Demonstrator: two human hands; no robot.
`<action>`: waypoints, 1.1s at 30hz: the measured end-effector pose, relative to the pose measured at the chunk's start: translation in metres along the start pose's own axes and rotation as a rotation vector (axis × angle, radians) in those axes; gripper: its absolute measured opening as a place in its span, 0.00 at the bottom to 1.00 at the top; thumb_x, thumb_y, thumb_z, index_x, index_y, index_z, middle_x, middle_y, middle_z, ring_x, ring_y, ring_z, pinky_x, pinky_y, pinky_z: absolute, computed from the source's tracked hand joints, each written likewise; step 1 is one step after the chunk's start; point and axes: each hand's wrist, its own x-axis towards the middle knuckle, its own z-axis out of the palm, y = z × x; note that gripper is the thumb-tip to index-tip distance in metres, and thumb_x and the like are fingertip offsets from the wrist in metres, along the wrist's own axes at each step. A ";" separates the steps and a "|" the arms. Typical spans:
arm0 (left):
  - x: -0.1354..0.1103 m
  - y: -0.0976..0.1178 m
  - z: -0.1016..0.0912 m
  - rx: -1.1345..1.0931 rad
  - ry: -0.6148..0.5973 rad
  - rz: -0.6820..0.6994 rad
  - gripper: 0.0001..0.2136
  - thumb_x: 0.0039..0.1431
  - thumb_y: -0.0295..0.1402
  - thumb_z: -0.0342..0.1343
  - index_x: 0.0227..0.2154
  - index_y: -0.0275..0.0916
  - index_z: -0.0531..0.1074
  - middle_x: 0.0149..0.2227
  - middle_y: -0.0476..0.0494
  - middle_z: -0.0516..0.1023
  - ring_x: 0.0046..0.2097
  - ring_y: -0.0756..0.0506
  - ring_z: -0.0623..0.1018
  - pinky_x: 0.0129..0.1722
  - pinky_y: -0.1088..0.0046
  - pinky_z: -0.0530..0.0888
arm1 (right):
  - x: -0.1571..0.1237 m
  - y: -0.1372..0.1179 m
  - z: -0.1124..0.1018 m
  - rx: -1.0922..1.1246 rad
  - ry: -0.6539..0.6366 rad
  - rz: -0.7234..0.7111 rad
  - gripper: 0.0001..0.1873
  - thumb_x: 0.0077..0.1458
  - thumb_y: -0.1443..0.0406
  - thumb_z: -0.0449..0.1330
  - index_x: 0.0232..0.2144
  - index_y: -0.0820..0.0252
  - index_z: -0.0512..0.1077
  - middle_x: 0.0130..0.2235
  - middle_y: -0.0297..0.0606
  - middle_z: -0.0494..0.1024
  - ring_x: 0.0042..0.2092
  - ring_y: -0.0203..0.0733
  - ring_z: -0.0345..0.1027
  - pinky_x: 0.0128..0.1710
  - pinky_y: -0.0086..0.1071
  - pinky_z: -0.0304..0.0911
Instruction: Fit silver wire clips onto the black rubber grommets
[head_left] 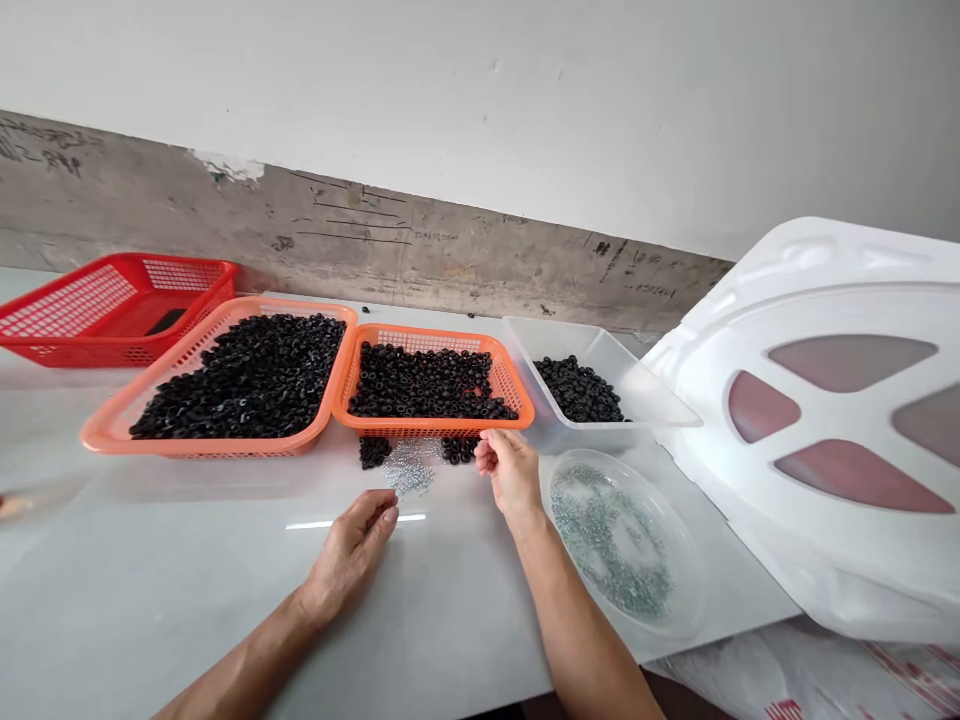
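My left hand [351, 548] lies on the white table, fingers together and pointing at a small pile of silvery screws [409, 468]; I cannot make out anything in it. Curled fingers of my right hand [508, 470] hover beside a little heap of black rings [459, 449] just in front of the small orange basket [435, 427], which is full of black rings. Another little heap of black rings [373, 450] lies left of the screws.
A large orange basket [202, 440] of black rings stands at the left, a red basket [45, 345] behind it. A clear tub [645, 395] of black rings and a clear dish [679, 560] of screws sit at the right. A big white moulded cover [825, 560] fills the right side.
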 end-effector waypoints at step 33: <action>0.098 0.056 -0.180 0.889 0.345 0.053 0.30 0.41 0.43 0.60 0.49 0.39 0.68 0.51 0.34 0.67 0.55 0.30 0.65 0.52 0.53 0.61 | 0.043 0.052 -0.023 -0.858 0.177 -0.330 0.22 0.47 0.60 0.45 0.33 0.67 0.74 0.36 0.51 0.76 0.38 0.50 0.67 0.41 0.37 0.60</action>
